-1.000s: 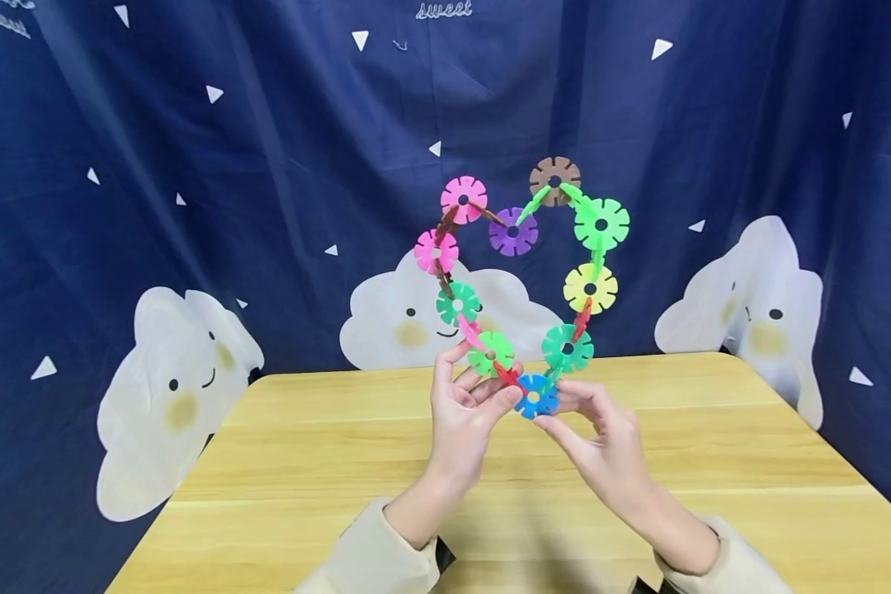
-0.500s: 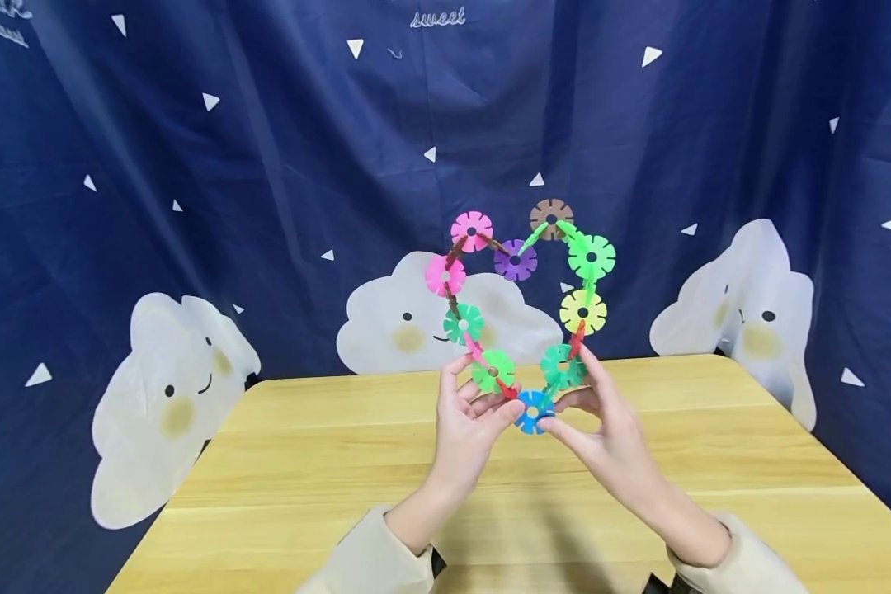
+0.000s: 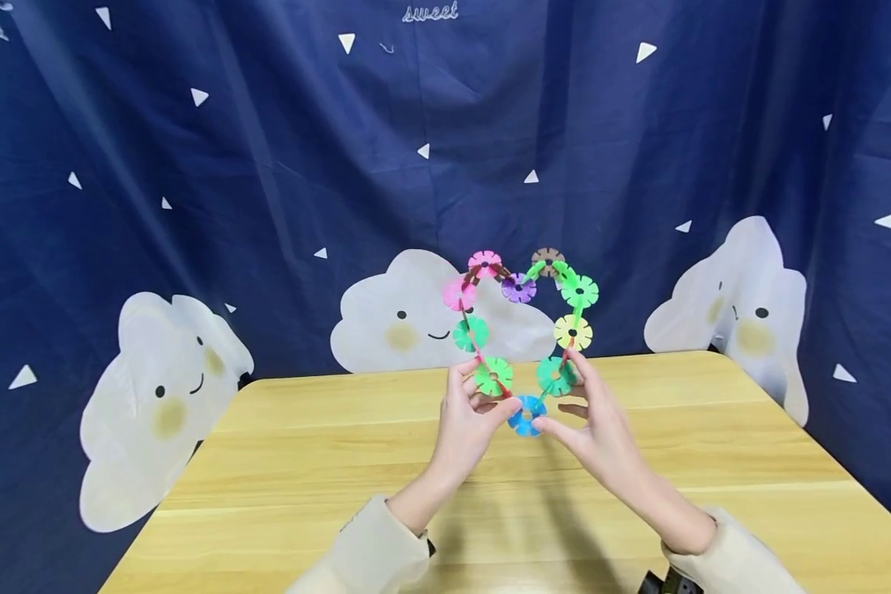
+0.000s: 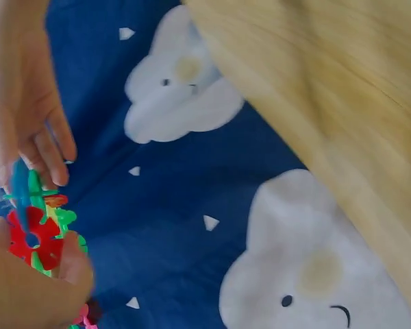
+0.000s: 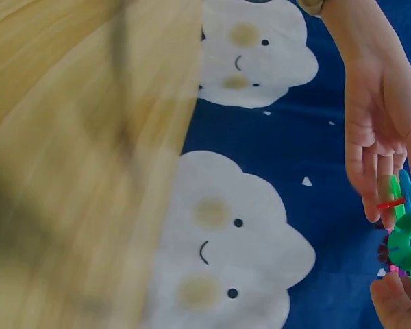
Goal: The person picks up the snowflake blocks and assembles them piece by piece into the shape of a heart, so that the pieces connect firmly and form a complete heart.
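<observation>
A heart-shaped ring of notched plastic snowflake discs is raised over the table in the head view, its blue disc (image 3: 521, 426) at the bottom point. The purple disc (image 3: 524, 295) forms the dip at the top, beside a brown disc (image 3: 540, 262). My left hand (image 3: 466, 431) grips the lower left side, thumb at the blue disc and fingers by the light green disc (image 3: 484, 381). Opposite it, my right hand (image 3: 607, 429) holds the lower right, thumb at the blue disc, forefinger reaching up past the teal disc (image 3: 549, 381). A red disc (image 4: 51, 236) shows edge between thumb and finger in the left wrist view.
Below the hands spreads a wooden table (image 3: 327, 478). Behind it hangs a dark blue curtain (image 3: 297, 124) printed with white clouds and triangles. Pale sleeves (image 3: 371, 553) cover both forearms.
The heart's top has come down and the ring looks smaller, tilted away. My right forefinger has moved up along the right side; the left hand keeps its grip.
</observation>
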A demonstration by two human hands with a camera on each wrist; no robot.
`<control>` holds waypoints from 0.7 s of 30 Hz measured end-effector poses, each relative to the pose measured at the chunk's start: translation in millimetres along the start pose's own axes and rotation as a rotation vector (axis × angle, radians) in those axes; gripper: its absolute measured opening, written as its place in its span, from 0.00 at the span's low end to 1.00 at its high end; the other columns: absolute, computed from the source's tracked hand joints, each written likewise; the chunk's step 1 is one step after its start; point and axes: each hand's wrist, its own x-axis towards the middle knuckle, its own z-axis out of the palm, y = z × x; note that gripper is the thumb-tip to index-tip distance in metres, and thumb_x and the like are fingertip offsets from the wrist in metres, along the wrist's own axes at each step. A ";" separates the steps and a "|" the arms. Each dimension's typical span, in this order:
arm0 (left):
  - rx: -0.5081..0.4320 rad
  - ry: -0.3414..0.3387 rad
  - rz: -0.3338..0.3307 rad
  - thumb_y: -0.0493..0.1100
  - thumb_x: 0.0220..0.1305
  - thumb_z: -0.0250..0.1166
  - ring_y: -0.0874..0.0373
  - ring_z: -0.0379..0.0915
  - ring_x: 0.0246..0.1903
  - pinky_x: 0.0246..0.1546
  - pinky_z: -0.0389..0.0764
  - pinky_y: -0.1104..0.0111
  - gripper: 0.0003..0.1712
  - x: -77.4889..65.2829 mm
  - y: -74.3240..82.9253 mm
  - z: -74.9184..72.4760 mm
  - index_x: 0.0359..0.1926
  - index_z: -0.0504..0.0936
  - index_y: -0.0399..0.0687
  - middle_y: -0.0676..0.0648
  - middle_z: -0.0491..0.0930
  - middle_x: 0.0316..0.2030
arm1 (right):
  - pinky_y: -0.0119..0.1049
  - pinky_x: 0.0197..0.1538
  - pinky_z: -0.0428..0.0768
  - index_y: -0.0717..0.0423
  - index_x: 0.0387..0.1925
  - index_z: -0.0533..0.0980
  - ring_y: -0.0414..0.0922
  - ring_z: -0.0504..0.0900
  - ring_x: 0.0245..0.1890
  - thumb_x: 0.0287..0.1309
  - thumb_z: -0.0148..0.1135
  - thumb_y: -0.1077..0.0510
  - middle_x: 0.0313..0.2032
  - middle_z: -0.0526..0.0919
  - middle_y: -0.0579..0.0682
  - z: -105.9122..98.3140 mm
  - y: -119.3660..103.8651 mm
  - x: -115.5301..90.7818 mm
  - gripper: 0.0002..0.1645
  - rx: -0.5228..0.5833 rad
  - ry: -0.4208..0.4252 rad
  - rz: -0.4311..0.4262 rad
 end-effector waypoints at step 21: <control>0.451 -0.140 -0.185 0.42 0.47 0.71 0.52 0.73 0.33 0.37 0.77 0.64 0.50 14.9 -68.1 -12.1 0.66 0.52 0.35 0.37 0.73 0.45 | 0.30 0.26 0.71 0.69 0.60 0.58 0.40 0.73 0.24 0.39 0.72 0.46 0.24 0.75 0.47 21.6 65.9 -19.2 0.53 -0.299 -0.372 0.177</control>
